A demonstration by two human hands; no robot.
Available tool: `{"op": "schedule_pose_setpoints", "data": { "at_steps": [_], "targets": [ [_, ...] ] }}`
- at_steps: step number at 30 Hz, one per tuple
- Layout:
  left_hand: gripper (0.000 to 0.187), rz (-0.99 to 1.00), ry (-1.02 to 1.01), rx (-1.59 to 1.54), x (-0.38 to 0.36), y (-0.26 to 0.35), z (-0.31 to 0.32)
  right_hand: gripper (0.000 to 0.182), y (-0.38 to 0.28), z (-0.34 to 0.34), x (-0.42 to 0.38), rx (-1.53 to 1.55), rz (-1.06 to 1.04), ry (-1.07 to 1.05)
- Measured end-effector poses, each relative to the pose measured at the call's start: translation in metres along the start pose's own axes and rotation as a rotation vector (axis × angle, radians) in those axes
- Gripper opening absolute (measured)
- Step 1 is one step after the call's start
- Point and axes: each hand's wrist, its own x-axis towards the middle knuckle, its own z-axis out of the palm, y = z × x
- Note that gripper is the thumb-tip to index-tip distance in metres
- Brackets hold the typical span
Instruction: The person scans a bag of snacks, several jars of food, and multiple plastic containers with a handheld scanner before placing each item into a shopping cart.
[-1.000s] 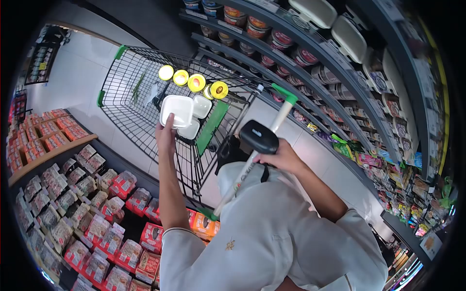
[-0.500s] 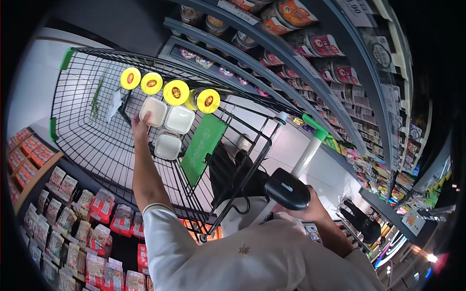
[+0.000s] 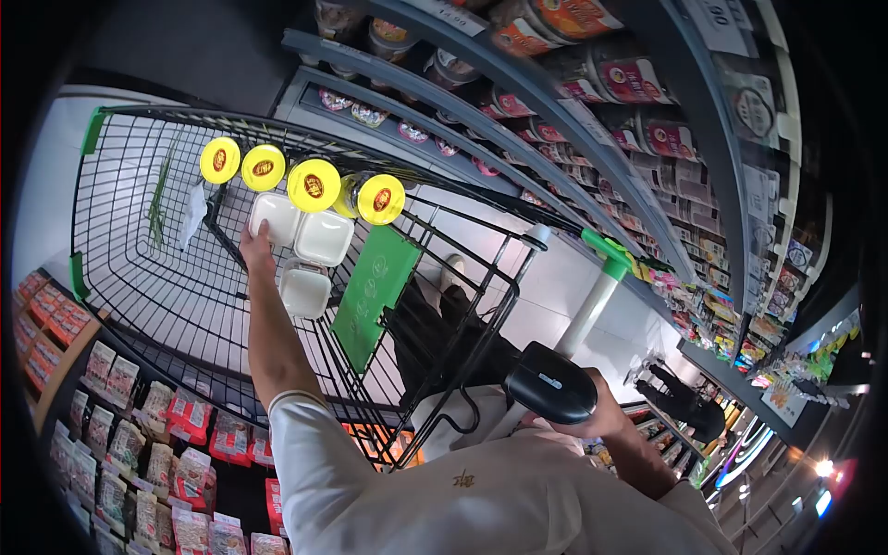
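Observation:
My left hand [image 3: 257, 248] reaches into the shopping cart [image 3: 139, 277] and grips the left edge of a white lidded food container [image 3: 276, 220], thumb on top. Against it are two similar containers: one to the right [image 3: 324, 238], one below [image 3: 305, 289]. Behind them stands a row of several jars with yellow lids [image 3: 313, 185]. My right hand [image 3: 597, 407] is closed at the cart's handle [image 3: 592, 301], beside a black device [image 3: 551, 381] mounted on it; the device hides some of its fingers.
A green panel [image 3: 375, 298] hangs at the cart's near end. Shelves of packaged food [image 3: 647, 139] line the right side. Bagged goods [image 3: 190, 416] fill a display at lower left. A person in dark clothes [image 3: 684, 402] is farther down the aisle.
The cart and its contents have shifted slightly left in view. The container under my left hand now lies more level beside the others. My right hand stays at the handle.

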Motion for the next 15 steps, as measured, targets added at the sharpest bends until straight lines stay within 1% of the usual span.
{"op": "schedule_pose_setpoints", "data": {
  "at_steps": [1, 3, 4, 5, 7, 8, 9, 10, 11, 12, 13, 14, 15],
  "targets": [
    [0.065, -0.003, 0.113, 0.136, 0.003, -0.003, 0.001, 0.040, -0.001, -0.001, 0.000, -0.051, -0.032, 0.004],
    [0.070, 0.012, 0.320, 0.399, 0.005, 0.000, 0.007, 0.035, -0.008, 0.002, 0.002, -0.031, 0.000, 0.034],
    [0.071, 0.020, 0.351, 0.391, -0.005, 0.012, 0.014, 0.033, -0.012, 0.004, 0.001, -0.020, 0.011, 0.060],
    [0.071, 0.032, 0.377, 0.380, -0.018, 0.023, 0.018, 0.031, -0.008, 0.004, -0.001, -0.071, -0.055, 0.055],
    [0.063, 0.242, 0.428, 0.616, -0.048, 0.039, 0.025, 0.028, 0.007, 0.003, -0.004, -0.184, -0.187, 0.057],
    [0.058, 0.313, 0.465, 0.615, -0.050, 0.036, 0.025, 0.035, -0.001, 0.002, -0.005, -0.263, -0.178, 0.071],
    [0.049, 0.394, 0.481, 0.629, -0.075, 0.052, 0.037, 0.031, -0.001, 0.003, -0.008, -0.281, -0.103, 0.043],
    [0.034, 0.506, 0.514, 0.569, -0.106, 0.071, 0.055, 0.032, 0.000, 0.005, -0.009, -0.289, -0.147, 0.064],
    [0.029, 0.569, 0.433, 0.506, -0.137, 0.092, 0.069, 0.033, -0.003, 0.005, -0.009, -0.298, -0.190, 0.080],
    [0.025, 0.628, 0.355, 0.447, -0.168, 0.113, 0.083, 0.036, -0.008, 0.004, -0.012, -0.311, -0.119, 0.042],
    [0.021, 0.679, 0.283, 0.416, -0.203, 0.136, 0.101, 0.037, -0.008, 0.004, -0.015, -0.304, -0.135, 0.051],
    [0.018, 0.756, 0.223, 0.396, -0.242, 0.163, 0.122, 0.038, -0.003, 0.005, -0.016, -0.297, -0.153, 0.055],
    [0.015, 0.787, 0.192, 0.386, -0.271, 0.181, 0.144, 0.039, 0.000, 0.004, -0.017, -0.289, -0.173, 0.054]
  ]
}}
